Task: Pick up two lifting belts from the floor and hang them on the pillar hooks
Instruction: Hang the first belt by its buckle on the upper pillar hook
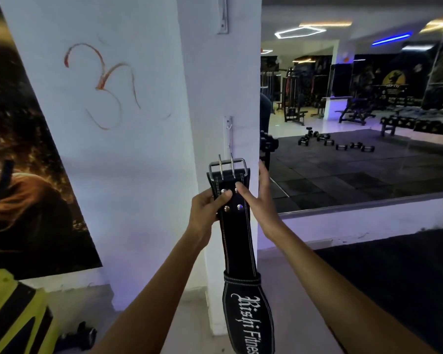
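A black leather lifting belt with white stitching and white lettering hangs upright in front of the white pillar. Its steel double-prong buckle points up, just below a white metal hook on the pillar. My left hand grips the belt's left edge near the rivets, thumb on the front. My right hand holds the right edge, thumb on the front and fingers behind. A second bracket sits higher on the pillar. No other belt is in view.
A dark poster covers the wall at left, with a red scribble on the white wall beside it. A yellow-and-black object stands at bottom left. At right a large mirror shows dumbbells and benches. Dark mat flooring lies at lower right.
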Action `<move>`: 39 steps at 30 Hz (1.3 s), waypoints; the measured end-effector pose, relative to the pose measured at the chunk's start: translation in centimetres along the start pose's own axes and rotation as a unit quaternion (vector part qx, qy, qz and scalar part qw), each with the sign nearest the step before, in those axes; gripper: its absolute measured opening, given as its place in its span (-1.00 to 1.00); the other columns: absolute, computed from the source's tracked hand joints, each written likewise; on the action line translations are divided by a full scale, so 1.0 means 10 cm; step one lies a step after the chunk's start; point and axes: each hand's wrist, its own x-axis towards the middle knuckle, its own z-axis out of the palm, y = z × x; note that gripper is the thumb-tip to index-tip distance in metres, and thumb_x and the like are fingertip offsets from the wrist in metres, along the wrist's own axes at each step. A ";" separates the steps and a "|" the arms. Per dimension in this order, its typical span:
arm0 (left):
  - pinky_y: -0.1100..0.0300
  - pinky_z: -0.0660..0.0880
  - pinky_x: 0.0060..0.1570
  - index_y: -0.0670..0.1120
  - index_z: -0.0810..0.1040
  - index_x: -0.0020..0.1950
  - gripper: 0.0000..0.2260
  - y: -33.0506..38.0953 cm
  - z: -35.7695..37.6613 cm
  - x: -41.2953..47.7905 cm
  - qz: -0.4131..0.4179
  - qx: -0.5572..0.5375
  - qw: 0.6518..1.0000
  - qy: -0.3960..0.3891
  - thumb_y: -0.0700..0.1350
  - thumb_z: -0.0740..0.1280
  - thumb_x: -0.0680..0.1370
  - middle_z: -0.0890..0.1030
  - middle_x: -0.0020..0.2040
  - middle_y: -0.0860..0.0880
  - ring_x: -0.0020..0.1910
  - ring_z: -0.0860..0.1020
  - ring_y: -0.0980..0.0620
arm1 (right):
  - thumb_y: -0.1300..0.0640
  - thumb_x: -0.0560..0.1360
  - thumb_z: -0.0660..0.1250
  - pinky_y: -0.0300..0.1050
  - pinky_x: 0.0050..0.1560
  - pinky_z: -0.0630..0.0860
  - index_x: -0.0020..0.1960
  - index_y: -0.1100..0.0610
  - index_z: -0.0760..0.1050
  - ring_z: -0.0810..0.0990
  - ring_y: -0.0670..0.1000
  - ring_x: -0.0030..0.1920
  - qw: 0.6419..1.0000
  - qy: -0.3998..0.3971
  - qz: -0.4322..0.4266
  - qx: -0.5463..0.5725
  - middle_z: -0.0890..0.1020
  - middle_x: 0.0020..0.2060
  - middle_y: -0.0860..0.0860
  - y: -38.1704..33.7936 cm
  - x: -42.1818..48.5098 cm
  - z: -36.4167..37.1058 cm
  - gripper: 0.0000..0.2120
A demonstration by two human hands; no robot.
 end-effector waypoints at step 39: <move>0.10 0.56 0.03 -0.07 0.65 0.14 -0.44 0.55 0.01 0.27 -0.131 0.074 0.985 -0.082 0.34 0.25 0.43 0.68 0.08 -0.14 0.07 0.65 -0.10 | 0.13 0.54 0.26 -0.55 -0.16 0.45 0.37 0.00 0.33 0.52 -0.51 -0.14 0.998 -0.051 -0.009 0.046 0.48 0.06 -0.22 -0.38 0.03 0.08 -0.59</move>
